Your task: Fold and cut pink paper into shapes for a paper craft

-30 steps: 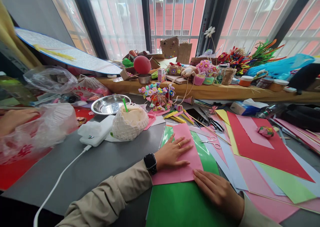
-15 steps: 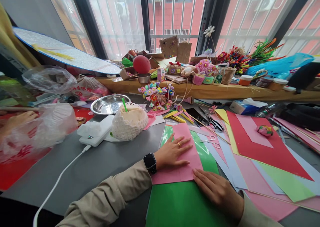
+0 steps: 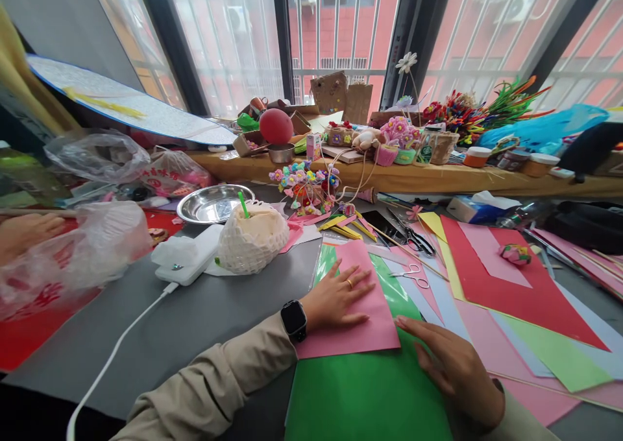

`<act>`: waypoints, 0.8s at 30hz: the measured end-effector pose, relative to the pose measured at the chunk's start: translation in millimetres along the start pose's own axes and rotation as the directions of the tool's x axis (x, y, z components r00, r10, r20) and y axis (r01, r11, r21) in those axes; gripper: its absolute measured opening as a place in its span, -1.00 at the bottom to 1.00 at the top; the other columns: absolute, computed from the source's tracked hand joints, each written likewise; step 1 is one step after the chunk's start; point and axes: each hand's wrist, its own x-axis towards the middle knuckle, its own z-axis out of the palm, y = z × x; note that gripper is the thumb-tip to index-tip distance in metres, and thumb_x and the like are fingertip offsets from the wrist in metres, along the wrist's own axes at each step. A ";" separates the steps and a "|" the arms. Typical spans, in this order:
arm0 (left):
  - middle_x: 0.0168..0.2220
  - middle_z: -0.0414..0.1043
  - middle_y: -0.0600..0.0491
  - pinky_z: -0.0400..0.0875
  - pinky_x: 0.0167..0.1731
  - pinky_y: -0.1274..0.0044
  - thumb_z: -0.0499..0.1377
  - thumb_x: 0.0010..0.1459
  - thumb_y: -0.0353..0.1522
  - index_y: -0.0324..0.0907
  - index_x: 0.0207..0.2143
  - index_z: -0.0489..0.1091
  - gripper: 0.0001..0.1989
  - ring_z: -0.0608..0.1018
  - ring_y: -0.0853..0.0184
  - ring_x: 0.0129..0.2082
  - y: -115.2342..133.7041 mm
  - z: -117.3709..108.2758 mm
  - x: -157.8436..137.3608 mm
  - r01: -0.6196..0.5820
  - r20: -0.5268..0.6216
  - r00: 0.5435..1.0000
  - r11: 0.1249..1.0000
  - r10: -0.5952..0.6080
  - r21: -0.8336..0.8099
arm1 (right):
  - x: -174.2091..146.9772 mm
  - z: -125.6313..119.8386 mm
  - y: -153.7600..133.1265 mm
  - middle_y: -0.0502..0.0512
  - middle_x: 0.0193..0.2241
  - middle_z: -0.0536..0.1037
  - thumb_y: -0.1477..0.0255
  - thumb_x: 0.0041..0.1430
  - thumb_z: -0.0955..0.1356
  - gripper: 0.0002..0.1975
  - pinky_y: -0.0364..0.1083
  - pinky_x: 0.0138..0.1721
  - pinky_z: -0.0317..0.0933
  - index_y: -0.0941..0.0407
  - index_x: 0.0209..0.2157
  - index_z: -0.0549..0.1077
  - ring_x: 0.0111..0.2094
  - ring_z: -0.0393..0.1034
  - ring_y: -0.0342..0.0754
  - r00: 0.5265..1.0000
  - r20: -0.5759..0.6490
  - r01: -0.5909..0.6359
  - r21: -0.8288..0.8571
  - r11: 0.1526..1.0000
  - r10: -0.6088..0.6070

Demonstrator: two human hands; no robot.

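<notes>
My left hand [image 3: 335,298] lies flat with spread fingers on a sheet of pink paper [image 3: 374,334]. It presses the sheet against a green plastic-covered pack [image 3: 360,395] on the table. My right hand [image 3: 448,360] is at the sheet's right edge, fingers stretched out and thumb apart, holding nothing. Its fingertips are near the edge; whether they touch the paper I cannot tell. A pair of small white-handled scissors [image 3: 413,275] lies just beyond, on loose paper.
At the right, red paper [image 3: 487,285] tops several coloured sheets. Black-handled scissors [image 3: 421,243] lie behind. To the left stand a coconut in foam netting [image 3: 253,240], a steel dish [image 3: 195,211] and a white device with a cable [image 3: 185,266]. Another person's hand [image 3: 29,233] shows far left.
My right hand has moved right and lifted off the pink paper's lower corner, its fingers now more apart. My left hand stays in place on the sheet.
</notes>
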 end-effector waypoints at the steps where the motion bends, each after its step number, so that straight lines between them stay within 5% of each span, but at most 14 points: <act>1: 0.14 -0.12 0.00 -0.27 0.02 0.19 -0.19 0.07 -0.06 -0.10 0.11 -0.11 -0.42 -0.01 0.15 0.11 0.1 -0.1 0.1 0.001 0.000 1.000 1.000 -0.001 -0.002 | -3.4 -2.8 2.2 0.14 -0.21 0.45 0.57 0.06 0.16 -0.66 -0.16 -0.20 0.28 0.19 -0.08 0.27 -0.16 0.32 -0.11 0.999 0.021 -0.030 -0.004 1.000 0.030; 7: 0.15 -0.13 -0.01 -0.31 0.03 0.19 -0.19 0.07 -0.05 -0.09 0.11 -0.11 -0.42 -0.04 0.17 0.12 0.4 -0.5 0.5 0.009 0.004 1.000 1.000 -0.009 -0.009 | -14.1 -7.3 7.0 0.15 -0.09 0.35 0.57 0.04 0.16 -0.61 -0.12 -0.15 0.24 0.16 -0.05 0.24 -0.05 0.20 -0.07 0.984 0.173 -0.038 -0.003 0.999 0.038; 24: 0.14 -0.13 -0.05 -0.33 0.04 0.18 -0.17 0.09 -0.10 -0.17 0.11 -0.11 -0.42 -0.05 0.18 0.12 -0.3 1.3 0.8 -0.037 -0.050 0.998 0.999 0.037 0.006 | -10.3 -4.5 6.6 0.14 -0.01 0.26 0.63 -0.15 0.18 -0.48 0.01 -0.05 0.14 0.15 -0.05 0.24 0.02 0.09 0.00 0.955 0.290 0.079 -0.035 0.996 -0.066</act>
